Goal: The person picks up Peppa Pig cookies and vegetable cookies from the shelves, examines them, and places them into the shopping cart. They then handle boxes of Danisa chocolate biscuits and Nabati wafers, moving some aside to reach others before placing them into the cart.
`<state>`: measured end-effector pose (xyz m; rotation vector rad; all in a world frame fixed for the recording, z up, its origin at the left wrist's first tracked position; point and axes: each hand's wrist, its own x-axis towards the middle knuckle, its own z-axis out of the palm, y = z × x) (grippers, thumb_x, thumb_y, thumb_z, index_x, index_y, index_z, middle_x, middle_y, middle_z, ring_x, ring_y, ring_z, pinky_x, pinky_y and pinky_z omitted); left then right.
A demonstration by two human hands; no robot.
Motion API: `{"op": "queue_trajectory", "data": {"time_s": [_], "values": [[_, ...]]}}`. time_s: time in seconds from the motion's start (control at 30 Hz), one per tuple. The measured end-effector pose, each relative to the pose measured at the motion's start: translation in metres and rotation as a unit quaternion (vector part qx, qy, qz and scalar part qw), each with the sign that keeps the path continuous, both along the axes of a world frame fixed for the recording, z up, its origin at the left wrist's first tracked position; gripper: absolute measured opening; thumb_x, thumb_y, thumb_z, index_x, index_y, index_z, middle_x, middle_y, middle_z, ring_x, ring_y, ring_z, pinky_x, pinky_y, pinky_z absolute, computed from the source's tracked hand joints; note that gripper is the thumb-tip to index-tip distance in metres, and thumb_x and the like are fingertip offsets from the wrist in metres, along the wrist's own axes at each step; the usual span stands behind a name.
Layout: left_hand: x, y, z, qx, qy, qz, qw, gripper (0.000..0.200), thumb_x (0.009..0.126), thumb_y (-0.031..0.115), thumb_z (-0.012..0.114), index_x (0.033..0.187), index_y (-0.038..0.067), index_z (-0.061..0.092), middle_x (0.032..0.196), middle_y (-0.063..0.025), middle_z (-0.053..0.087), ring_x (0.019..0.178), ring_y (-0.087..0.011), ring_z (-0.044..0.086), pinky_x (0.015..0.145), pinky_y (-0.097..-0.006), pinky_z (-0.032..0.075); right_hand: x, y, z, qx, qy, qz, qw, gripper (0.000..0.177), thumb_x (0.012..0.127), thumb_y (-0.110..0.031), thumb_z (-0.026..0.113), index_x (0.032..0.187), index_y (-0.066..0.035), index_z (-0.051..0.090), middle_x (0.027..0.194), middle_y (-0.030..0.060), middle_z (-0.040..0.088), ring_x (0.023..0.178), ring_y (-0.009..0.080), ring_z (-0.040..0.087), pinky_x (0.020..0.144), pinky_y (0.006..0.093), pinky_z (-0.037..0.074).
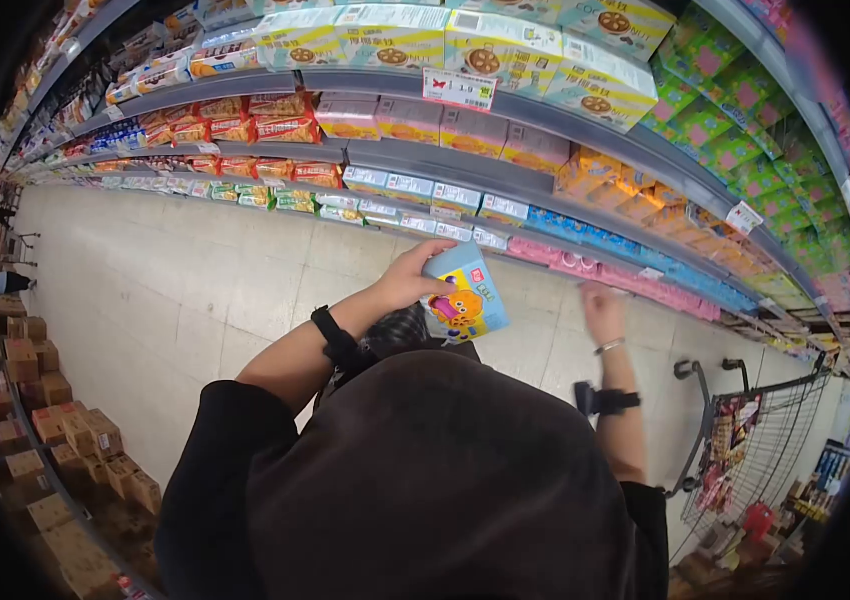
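My left hand (413,274) grips a blue and yellow snack box (467,300) in front of my body, thumb lying over its front. An orange cartoon figure is printed on that side of the carton. To the right, my right hand (601,310) is stretched toward the bottom shelf, close to pink packages (635,287). Its fingers are smeared and foreshortened, so I cannot make out how they are held. Blue packages (595,236) line the shelf just above the pink ones. Each wrist has a black strap.
Long store shelves (395,82) curve across the front, stocked with boxed and bagged snacks. A wire shopping cart (760,440) stands at my right. Stacked cardboard cartons (95,432) line the left side of the tiled floor (195,270). Another person (5,281) is far off at left.
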<state>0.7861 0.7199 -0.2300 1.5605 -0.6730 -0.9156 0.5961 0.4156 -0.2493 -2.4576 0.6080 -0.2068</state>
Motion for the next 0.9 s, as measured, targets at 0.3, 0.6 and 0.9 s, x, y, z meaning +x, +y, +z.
{"op": "queue_trajectory", "data": {"time_s": [0.3,0.6,0.9], "values": [[0.053,0.016,-0.021,-0.062,0.014,-0.099,0.993,0.071,0.078,0.012,0.059,0.134,0.006,0.016,0.122,-0.0165,0.037,0.111,-0.0225,0.040,0.093,-0.0329,0.032,0.037,0.146,-0.005,0.697,-0.105,0.056,0.707,0.059,0.075,-0.002,0.058,0.128,-0.003,0.031,0.119,0.0086,0.047,0.109,0.0198,0.045,0.093,0.0339,0.036],[0.182,0.107,-0.030,0.097,-0.074,-0.284,0.951,0.075,0.063,0.014,0.071,0.126,0.012,0.031,0.105,-0.0122,0.052,0.094,-0.0194,0.052,0.080,-0.0307,0.041,0.135,0.241,-0.043,0.503,-0.013,0.027,0.864,0.064,0.064,-0.011,0.072,0.121,-0.006,0.042,0.101,0.0062,0.057,0.095,0.0158,0.052,0.079,0.0300,0.045],[0.192,0.057,-0.071,0.231,-0.390,-0.403,0.795,0.056,0.060,0.035,0.071,0.101,0.002,0.053,0.097,-0.0175,0.057,0.087,-0.0316,0.056,0.075,-0.0374,0.045,0.128,0.264,-0.103,0.352,-0.173,-0.210,0.896,0.066,0.066,-0.015,0.068,0.125,-0.011,0.038,0.111,0.0141,0.049,0.099,0.0231,0.049,0.084,0.0336,0.043]]}}
